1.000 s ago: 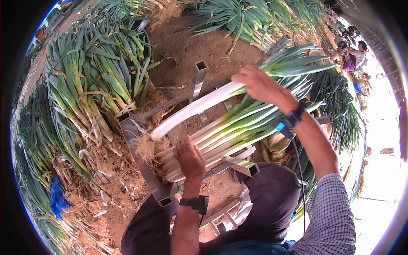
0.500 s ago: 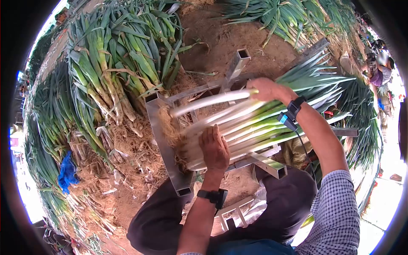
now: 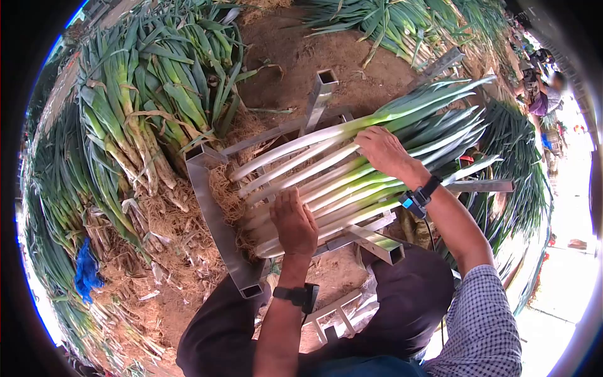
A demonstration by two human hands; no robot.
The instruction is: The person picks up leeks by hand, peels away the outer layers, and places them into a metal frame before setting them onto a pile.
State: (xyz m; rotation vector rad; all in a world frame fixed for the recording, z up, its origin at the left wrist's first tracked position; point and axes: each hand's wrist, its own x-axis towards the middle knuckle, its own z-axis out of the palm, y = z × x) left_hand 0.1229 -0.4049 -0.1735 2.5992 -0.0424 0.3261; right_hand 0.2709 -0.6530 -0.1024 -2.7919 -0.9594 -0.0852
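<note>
Several long green onions (image 3: 339,179) lie side by side on a metal frame (image 3: 217,220), their white stalks and brown roots (image 3: 225,195) toward the left end plate and their green leaves (image 3: 440,119) toward the upper right. My left hand (image 3: 294,223) rests flat on the lower white stalks, fingers extended. My right hand (image 3: 386,152) lies over the stalks where white turns green, palm down with its fingers loosely extended. The uppermost onion runs just above my right hand's fingertips.
Big leek piles (image 3: 151,94) with roots stand at the left, and more bunches (image 3: 389,25) lie at the top. A blue plastic scrap (image 3: 86,270) is at lower left. Square metal tubes (image 3: 323,94) stick out from the frame. A person (image 3: 553,94) is far off at the right.
My right hand has released the top onion, which now lies along the row's upper side. The camera view has shifted slightly, and my left hand stays on the stalks.
</note>
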